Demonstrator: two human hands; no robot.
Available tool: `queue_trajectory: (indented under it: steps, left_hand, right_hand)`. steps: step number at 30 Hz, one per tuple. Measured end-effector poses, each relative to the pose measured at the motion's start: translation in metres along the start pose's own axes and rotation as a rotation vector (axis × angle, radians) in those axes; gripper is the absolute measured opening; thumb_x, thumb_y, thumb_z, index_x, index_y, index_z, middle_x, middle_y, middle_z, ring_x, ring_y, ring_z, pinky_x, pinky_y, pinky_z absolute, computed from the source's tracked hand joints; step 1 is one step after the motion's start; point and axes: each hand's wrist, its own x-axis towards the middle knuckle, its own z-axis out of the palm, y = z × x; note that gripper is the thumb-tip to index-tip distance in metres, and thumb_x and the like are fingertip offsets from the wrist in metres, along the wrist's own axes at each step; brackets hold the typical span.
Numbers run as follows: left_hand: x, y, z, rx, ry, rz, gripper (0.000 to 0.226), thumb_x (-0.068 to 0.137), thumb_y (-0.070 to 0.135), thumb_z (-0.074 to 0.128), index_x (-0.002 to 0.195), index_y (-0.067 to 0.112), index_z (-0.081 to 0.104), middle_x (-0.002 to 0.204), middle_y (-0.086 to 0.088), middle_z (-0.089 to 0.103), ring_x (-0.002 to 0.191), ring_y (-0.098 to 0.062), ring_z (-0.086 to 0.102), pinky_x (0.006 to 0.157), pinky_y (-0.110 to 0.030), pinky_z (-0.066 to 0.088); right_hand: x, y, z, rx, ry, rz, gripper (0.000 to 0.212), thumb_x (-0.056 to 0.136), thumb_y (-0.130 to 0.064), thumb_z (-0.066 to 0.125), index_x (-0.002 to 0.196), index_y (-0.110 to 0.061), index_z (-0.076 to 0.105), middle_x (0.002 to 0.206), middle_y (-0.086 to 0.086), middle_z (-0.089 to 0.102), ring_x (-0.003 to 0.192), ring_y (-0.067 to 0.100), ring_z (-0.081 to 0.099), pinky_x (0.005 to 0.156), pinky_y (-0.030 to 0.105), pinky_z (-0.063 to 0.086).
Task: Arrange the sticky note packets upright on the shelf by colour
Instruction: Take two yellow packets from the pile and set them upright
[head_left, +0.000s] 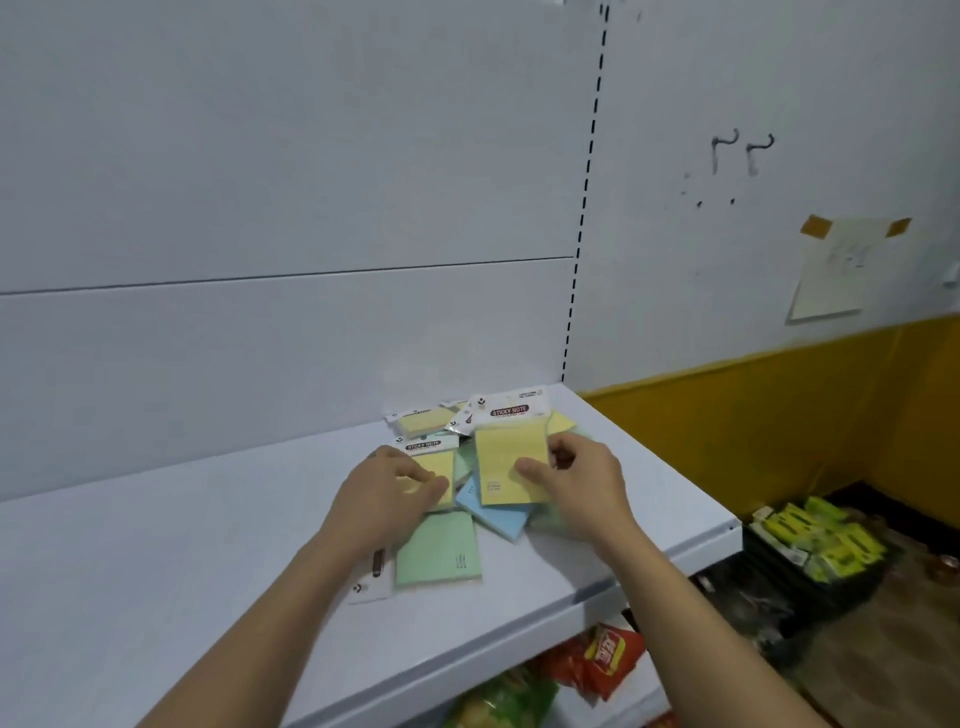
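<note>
Both hands gripped yellow packets in a loose pile on the white shelf.

The shelf carried the pile of sticky note packets near its right end, close to the back panel, the packets lying overlapped. The left hand curled its thumb and fingers round a yellow packet at the pile's left side. The right hand pinched a second yellow packet by its right edge, header toward the back panel. A green packet lay flat nearest the front edge, with a blue packet just beside it.
</note>
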Motion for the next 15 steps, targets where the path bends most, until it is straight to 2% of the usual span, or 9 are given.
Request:
queue_trajectory:
  steps: [3,6,8,11,14,15]
  left_hand:
    - [-0.010,-0.004,0.009,-0.045,0.118,-0.043,0.017,0.077,0.043,0.071,0.083,0.030,0.062,0.106,0.010,0.051,0.101,-0.013,0.057,0.087,-0.032,0.043]
    - [-0.015,-0.008,0.017,0.026,0.200,-0.120,0.048,0.075,0.054,0.068,0.113,0.030,0.051,0.118,0.005,0.048,0.113,-0.018,0.053,0.095,-0.038,0.038]
    - [-0.012,-0.012,0.016,0.147,0.202,-0.166,0.072,0.074,0.062,0.063,0.133,0.029,0.039,0.131,0.002,0.048,0.123,-0.021,0.045,0.097,-0.040,0.033]
    - [-0.012,-0.015,0.011,0.145,0.135,-0.192,0.080,0.076,0.064,0.061,0.142,0.030,0.030,0.135,0.003,0.053,0.127,-0.023,0.042,0.099,-0.040,0.028]
    - [-0.013,-0.013,0.009,0.073,0.109,-0.189,0.075,0.077,0.057,0.066,0.140,0.031,0.035,0.135,0.004,0.054,0.126,-0.022,0.046,0.101,-0.040,0.027]
    - [-0.013,-0.013,0.009,0.023,0.125,-0.196,0.074,0.076,0.054,0.069,0.139,0.031,0.038,0.133,0.004,0.056,0.124,-0.022,0.048,0.102,-0.040,0.028]
  right_hand:
    - [-0.004,0.010,0.013,0.009,-0.028,-0.046,0.017,0.080,-0.028,0.075,0.083,-0.013,0.068,0.076,-0.003,0.066,0.066,0.010,0.056,0.058,0.017,0.042]
    - [-0.008,0.027,0.024,-0.003,0.018,-0.083,0.019,0.082,-0.036,0.071,0.089,-0.018,0.068,0.084,-0.005,0.068,0.076,0.013,0.061,0.068,0.036,0.052]
    - [-0.005,0.029,0.025,-0.003,0.027,-0.095,0.016,0.083,-0.035,0.070,0.090,-0.021,0.068,0.085,-0.007,0.068,0.077,0.012,0.061,0.069,0.038,0.052]
    - [-0.003,0.029,0.023,-0.015,0.032,-0.109,0.013,0.083,-0.033,0.071,0.089,-0.022,0.069,0.084,-0.008,0.068,0.077,0.010,0.060,0.067,0.034,0.051]
    - [-0.005,0.027,0.020,-0.002,0.033,-0.110,0.009,0.082,-0.030,0.073,0.087,-0.024,0.067,0.084,-0.010,0.067,0.077,0.005,0.060,0.062,0.015,0.046]
    - [-0.007,0.026,0.020,0.002,0.029,-0.109,0.009,0.082,-0.029,0.073,0.087,-0.026,0.066,0.084,-0.010,0.067,0.076,0.004,0.059,0.061,0.012,0.045]
